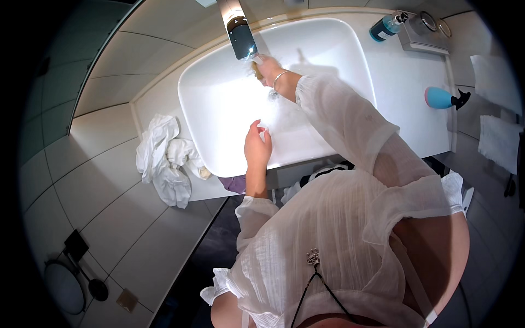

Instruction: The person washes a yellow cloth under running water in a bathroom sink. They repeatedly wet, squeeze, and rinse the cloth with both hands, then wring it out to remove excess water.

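Note:
My right hand (270,69) is under the end of the chrome faucet (242,39), its fingers closed on a small yellowish sponge or cloth (257,71). Water runs and splashes around it, so its exact form is blurred. Over the near part of the white washbasin (344,45) is my left hand (258,141), holding nothing, with the fingers loosely bent and the thumb apart. Below my right hand the metal drain (273,94) shows in the bright basin floor.
Crumpled white cloth (160,156) lies on the counter left of the basin, with purple fabric (233,184) at its near edge. To the right are a blue soap bottle (383,29), a grey box (422,41) and a blue spray bottle (439,97). White towels (498,141) hang farther right.

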`<state>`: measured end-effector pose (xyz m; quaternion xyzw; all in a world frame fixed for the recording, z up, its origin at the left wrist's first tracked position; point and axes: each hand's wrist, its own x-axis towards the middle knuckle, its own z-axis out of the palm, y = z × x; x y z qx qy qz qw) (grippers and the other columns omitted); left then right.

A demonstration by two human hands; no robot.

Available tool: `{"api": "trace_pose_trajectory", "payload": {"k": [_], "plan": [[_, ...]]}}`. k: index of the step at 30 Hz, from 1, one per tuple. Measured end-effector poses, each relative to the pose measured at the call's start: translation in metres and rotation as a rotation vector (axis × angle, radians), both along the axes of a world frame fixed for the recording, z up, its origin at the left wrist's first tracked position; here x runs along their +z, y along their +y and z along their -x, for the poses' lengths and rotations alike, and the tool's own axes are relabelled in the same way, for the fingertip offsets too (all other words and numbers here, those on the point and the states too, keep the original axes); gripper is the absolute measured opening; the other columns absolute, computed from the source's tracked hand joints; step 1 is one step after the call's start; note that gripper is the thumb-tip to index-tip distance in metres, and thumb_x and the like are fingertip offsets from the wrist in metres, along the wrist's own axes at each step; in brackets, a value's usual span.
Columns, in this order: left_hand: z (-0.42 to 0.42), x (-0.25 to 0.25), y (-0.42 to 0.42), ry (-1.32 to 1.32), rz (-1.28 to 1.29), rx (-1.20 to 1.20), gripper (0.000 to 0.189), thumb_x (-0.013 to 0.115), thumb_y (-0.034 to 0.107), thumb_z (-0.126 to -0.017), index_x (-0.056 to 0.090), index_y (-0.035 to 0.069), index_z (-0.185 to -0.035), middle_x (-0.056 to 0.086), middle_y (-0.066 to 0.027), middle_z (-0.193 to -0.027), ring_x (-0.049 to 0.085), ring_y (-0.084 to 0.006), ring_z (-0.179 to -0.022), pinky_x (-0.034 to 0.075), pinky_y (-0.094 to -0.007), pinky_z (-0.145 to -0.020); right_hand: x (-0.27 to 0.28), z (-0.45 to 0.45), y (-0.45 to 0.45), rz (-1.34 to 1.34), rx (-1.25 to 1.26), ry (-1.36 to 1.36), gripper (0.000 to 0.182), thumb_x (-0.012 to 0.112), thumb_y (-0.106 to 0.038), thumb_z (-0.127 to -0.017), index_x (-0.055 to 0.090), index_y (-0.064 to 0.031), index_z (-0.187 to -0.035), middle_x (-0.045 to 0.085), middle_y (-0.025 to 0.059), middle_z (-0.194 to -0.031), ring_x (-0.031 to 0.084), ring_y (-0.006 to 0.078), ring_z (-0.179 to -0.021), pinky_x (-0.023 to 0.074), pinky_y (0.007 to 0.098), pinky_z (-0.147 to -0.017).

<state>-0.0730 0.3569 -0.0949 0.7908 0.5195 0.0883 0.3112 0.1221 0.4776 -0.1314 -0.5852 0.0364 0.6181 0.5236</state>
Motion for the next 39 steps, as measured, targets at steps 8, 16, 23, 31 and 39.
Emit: {"api": "trace_pose_trajectory", "payload": {"k": [8, 16, 23, 31, 39], "plan": [[0.003, 0.0, -0.001, -0.037, 0.013, -0.011, 0.031, 0.053, 0.011, -0.08, 0.05, 0.003, -0.11, 0.06, -0.0107, -0.086, 0.057, -0.0288, -0.084, 0.045, -0.0364, -0.073, 0.008, -0.025, -0.01, -0.289, -0.037, 0.694, 0.021, 0.043, -0.025, -0.089, 0.05, -0.0087, -0.101, 0.056, 0.0051, -0.081, 0.05, 0.0166, -0.058, 0.0416, 0.0246, -0.045], [-0.007, -0.007, 0.005, -0.271, 0.244, 0.078, 0.019, 0.055, 0.016, -0.083, 0.057, 0.001, -0.096, 0.062, -0.0094, -0.082, 0.058, -0.02, -0.076, 0.045, -0.0294, -0.071, 0.04, -0.021, -0.02, -0.213, -0.161, 0.8, 0.026, 0.037, -0.023, -0.093, 0.052, -0.0036, -0.104, 0.057, 0.0118, -0.099, 0.059, 0.0197, -0.089, 0.0518, 0.0319, -0.078], [-0.076, -0.006, 0.097, -0.675, 0.518, 0.366, 0.028, 0.043, 0.028, -0.092, 0.055, 0.003, -0.087, 0.053, -0.0021, -0.064, 0.05, -0.0092, -0.061, 0.039, -0.0223, -0.053, 0.021, -0.027, -0.036, -0.053, 0.146, 0.172, 0.026, 0.046, -0.036, -0.089, 0.055, -0.0118, -0.084, 0.053, 0.0036, -0.073, 0.049, 0.0144, -0.057, 0.0391, 0.0283, -0.047], [-0.168, -0.048, 0.165, -1.165, 1.569, 0.689, 0.021, 0.039, 0.011, -0.087, 0.043, 0.008, -0.066, 0.037, 0.0033, -0.051, 0.039, -0.0082, -0.045, 0.036, -0.0218, -0.047, 0.009, -0.088, -0.09, 0.021, 0.11, -0.05, 0.027, 0.052, -0.036, -0.085, 0.054, -0.0099, -0.077, 0.054, 0.0059, -0.069, 0.053, 0.0195, -0.059, 0.0425, 0.0357, -0.05], [-0.203, -0.031, 0.161, -1.167, 1.36, 0.94, 0.019, 0.033, 0.007, -0.083, 0.045, 0.008, -0.069, 0.04, 0.0029, -0.055, 0.041, -0.01, -0.049, 0.039, -0.0278, -0.052, 0.044, -0.114, -0.091, 0.006, -0.194, 0.295, 0.022, 0.052, -0.024, -0.088, 0.047, -0.0039, -0.095, 0.055, 0.009, -0.094, 0.057, 0.0219, -0.086, 0.0481, 0.0356, -0.076]]}}
